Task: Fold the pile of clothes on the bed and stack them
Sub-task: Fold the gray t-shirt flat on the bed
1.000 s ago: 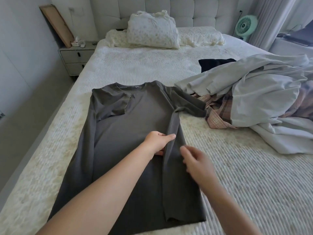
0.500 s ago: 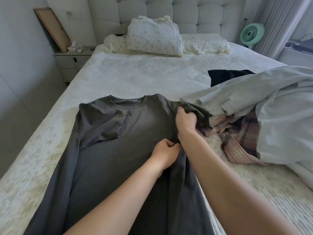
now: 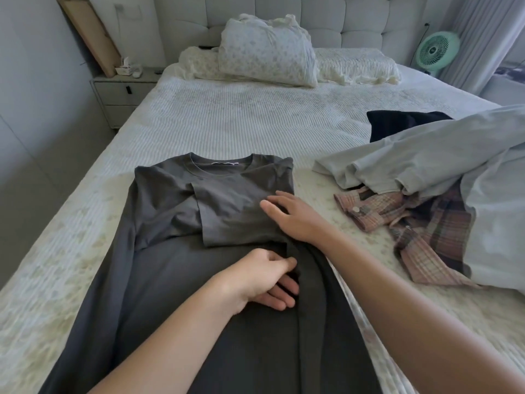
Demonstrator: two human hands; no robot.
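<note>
A dark grey long-sleeved shirt (image 3: 170,280) lies flat on the white bed (image 3: 227,123), collar away from me. Both its sleeves are folded in across the chest. My right hand (image 3: 295,217) lies flat with straight fingers on the folded right sleeve. My left hand (image 3: 264,277) pinches the folded right edge of the shirt between thumb and fingers, just below the sleeve. To the right lies the unfolded pile: a pale grey garment (image 3: 443,160), a pink plaid shirt (image 3: 426,231) and a black item (image 3: 403,123).
Pillows (image 3: 267,52) lean against the tufted headboard at the far end. A nightstand (image 3: 122,95) stands at the bed's left, with a board leaning on the wall. A green fan (image 3: 436,51) stands at the far right beside curtains.
My right hand has brought the right sleeve in from the pile side and laid it across the chest, and now rests flat on it. My left hand still holds the folded edge.
</note>
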